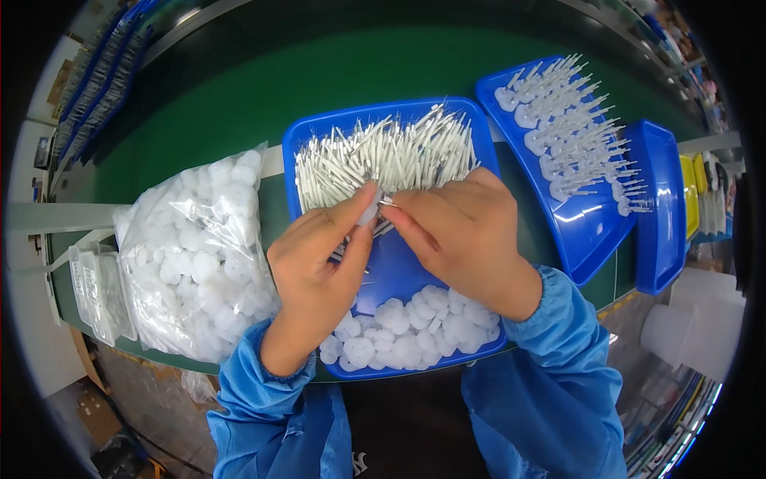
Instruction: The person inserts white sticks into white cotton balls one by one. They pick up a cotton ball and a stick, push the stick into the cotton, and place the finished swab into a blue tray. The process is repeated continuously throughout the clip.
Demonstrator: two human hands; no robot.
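Observation:
Over a blue tray (403,267) my two hands meet, fingertips almost touching. Between the thumb and fingers of my left hand (315,259) is a small translucent white plastic disc (369,214). My right hand (479,243) pinches a thin pale stick (388,203) against the disc; fingers hide most of it, and I cannot tell whether it passes through. Thin white sticks with metallic-looking ends (375,156) fill the far half of the tray. A pile of loose white discs (415,329) lies in its near end.
A clear plastic bag full of white discs (199,255) stands at left, beside small clear packs (100,291). At right, another blue tray (586,243) carries rows of discs with upright sticks (562,132). A further blue tray (662,207) adjoins it. The green tabletop (335,68) extends behind.

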